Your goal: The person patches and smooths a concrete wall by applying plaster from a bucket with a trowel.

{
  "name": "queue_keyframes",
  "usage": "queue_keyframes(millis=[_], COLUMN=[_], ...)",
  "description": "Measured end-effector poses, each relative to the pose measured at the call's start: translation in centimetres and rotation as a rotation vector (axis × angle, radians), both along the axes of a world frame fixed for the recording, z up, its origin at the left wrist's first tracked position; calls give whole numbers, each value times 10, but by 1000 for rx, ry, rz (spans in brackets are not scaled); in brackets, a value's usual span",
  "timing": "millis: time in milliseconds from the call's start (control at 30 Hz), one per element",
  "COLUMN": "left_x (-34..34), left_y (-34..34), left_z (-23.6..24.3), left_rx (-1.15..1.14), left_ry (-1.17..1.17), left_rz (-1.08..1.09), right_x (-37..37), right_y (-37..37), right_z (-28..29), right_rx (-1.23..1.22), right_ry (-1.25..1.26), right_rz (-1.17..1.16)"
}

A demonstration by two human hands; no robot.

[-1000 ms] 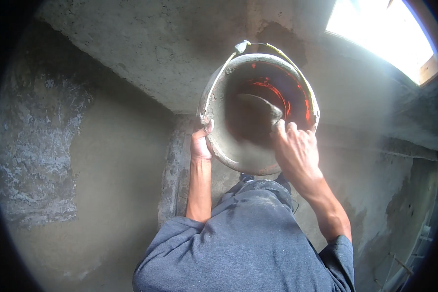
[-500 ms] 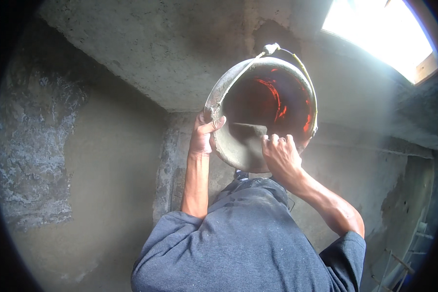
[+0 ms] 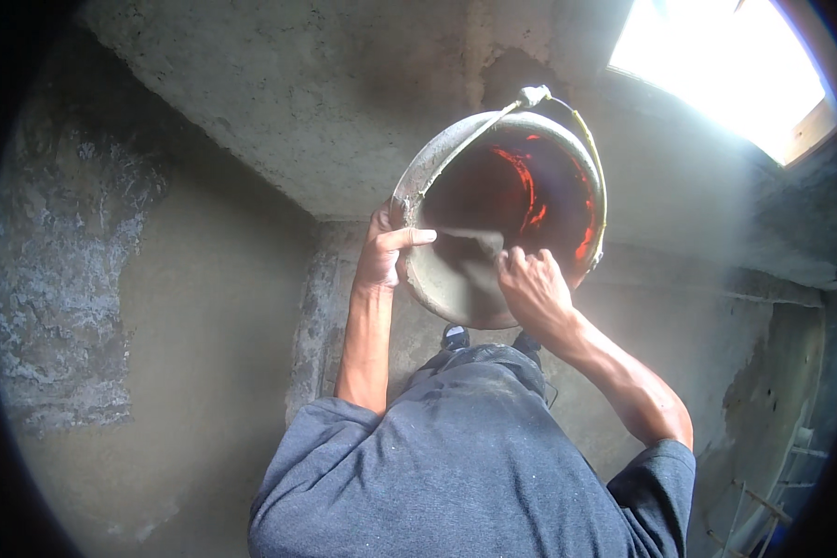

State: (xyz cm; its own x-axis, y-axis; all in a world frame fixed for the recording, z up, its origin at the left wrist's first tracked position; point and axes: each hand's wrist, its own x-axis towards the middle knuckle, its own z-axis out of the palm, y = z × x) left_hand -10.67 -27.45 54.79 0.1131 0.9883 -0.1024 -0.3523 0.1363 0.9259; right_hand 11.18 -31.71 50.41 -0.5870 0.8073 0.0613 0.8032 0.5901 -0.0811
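"Where could another hand pass?"
"Outward of the left hand (image 3: pixel 386 249) or right hand (image 3: pixel 536 286), it's open."
"Between them?"
"Blocked: bucket (image 3: pixel 564 200) and trowel (image 3: pixel 479 244)."
"Beyond them?"
"Room inside the bucket's mouth, but the handle (image 3: pixel 533 96) arches across the far side."

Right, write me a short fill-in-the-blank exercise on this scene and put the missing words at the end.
1. Of the bucket's two sides, the left hand holds the ____ one.
2. The right hand works a grey tool that is ____ the bucket, not outside it.
3. The shirt's sleeves are ____, leaving the forearms bare.
4. A bright opening shows in the picture's upper ____ corner.

Missing words: left; inside; short; right.
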Motion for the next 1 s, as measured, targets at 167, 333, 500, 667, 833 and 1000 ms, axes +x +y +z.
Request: queue_keyframes(millis=[167,333,500,667,833,1000], left_x=[-11,-3,-14,-18,-15,-19], left_y=[0,3,9,10,16,13], left_z=[0,6,13,9,19,21], left_rx=[12,91,101,142,186,208], left_ry=[23,46,70,60,96,104], left_rz=[-21,-31,-116,-128,-166,-162], right_x=[15,9,3,12,6,13], right_y=[20,38,1,31,45,12], right_z=[19,8,-13,23,4,-2], right_rx=[228,274,75,277,213,98], right_ry=[-10,22,-43,-8,21,-137], right_rz=[-92,-198,41,-97,-105,74])
